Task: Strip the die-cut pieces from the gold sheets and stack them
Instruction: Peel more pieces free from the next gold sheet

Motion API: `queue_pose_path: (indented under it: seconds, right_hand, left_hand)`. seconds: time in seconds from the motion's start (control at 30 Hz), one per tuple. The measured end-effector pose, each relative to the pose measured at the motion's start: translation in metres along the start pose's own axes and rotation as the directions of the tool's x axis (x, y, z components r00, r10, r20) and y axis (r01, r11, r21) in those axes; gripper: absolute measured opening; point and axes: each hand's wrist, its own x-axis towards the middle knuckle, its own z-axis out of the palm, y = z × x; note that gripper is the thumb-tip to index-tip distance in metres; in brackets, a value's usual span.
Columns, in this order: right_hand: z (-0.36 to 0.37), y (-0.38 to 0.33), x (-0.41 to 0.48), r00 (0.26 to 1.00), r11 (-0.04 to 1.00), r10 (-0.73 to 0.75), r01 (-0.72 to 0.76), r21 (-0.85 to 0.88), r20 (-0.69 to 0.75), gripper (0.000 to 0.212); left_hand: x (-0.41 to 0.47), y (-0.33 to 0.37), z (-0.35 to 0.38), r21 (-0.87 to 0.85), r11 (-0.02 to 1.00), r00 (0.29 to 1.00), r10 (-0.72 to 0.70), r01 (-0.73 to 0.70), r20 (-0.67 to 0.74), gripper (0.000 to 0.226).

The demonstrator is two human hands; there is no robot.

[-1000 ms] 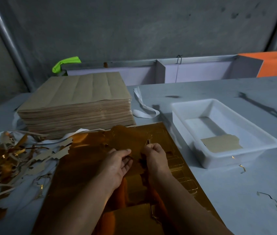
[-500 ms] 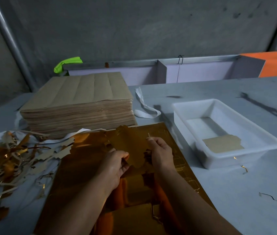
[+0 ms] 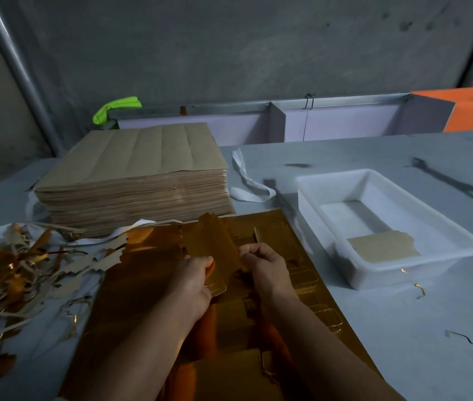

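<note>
A shiny gold sheet (image 3: 148,285) with die-cut outlines lies flat on the grey table in front of me. Above its middle I hold a gold die-cut piece (image 3: 215,244) tilted up. My left hand (image 3: 193,280) pinches its lower left edge, and my right hand (image 3: 267,266) pinches its right edge with curled fingers. A white plastic tray (image 3: 325,186) to the right holds a brown-backed stripped piece (image 3: 383,250) at its near end.
A tall stack of brown-backed sheets (image 3: 136,180) stands behind the gold sheet. Gold and brown scrap strips (image 3: 18,273) pile at the left. A white strap (image 3: 249,183) lies between stack and tray. Small scraps (image 3: 472,345) dot the table's right.
Both hands have lifted and turned the gold piece more upright over the sheet, with the right hand shifting along its right edge.
</note>
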Motion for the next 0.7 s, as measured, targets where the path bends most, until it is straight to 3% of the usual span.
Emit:
queue_pose_path:
  seconds: [0.3, 0.7]
  right_hand:
    - [-0.004, -0.008, 0.003, 0.999, 0.989, 0.031, -0.026, -0.143, 0.030, 0.012]
    - [-0.021, -0.019, 0.015, 0.990, 0.967, -0.037, 0.000, -0.256, -0.139, 0.017]
  left_hand:
    - [0.000, 0.000, 0.001, 0.049, 0.997, 0.996, 0.050, -0.054, 0.076, 0.029]
    - [-0.006, -0.006, 0.006, 0.061, 0.996, 0.986, 0.053, -0.063, 0.160, 0.019]
